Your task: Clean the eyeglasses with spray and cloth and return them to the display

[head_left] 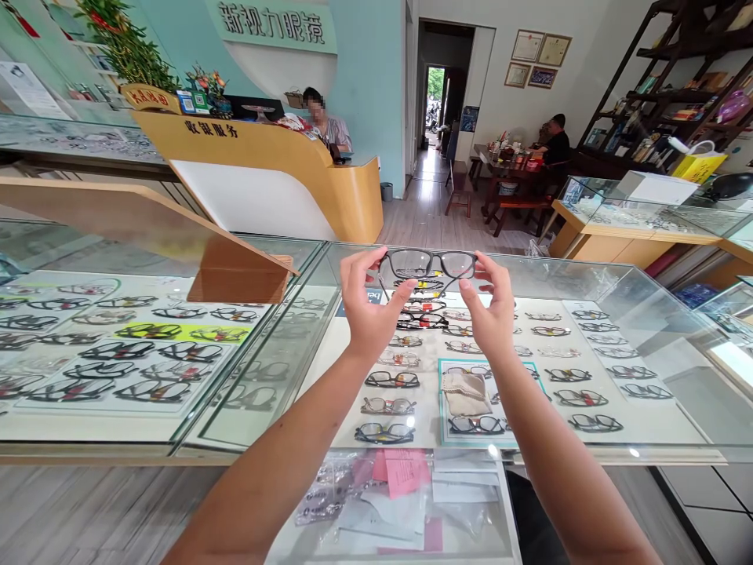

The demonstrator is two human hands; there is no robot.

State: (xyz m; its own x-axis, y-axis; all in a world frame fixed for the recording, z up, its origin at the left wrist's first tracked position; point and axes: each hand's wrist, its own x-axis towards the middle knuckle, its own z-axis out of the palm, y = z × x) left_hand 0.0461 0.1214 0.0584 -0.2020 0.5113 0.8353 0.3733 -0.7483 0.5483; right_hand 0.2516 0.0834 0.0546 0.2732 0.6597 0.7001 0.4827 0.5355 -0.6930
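A pair of dark-framed eyeglasses (434, 254) is held up level above the glass display case (329, 345), lenses facing away from me. My left hand (372, 302) grips the frame at its left side, with the thumb toward the near temple arm. On the other side, my right hand (489, 306) has its fingers closed at the right end of the frame. A folded beige cloth (467, 392) lies on the glass below, over a teal-bordered card (442, 416). Rows of eyeglasses (393, 380) show inside the case beneath my hands.
At left, a wooden-edged mirror or board (141, 227) leans above another display case (59, 408). Below my arms, an open drawer (507, 510) holds pink and white papers. A yellow counter (252, 157) with a seated person (335, 129) stands ahead. Another person (556, 141) sits at a far table.
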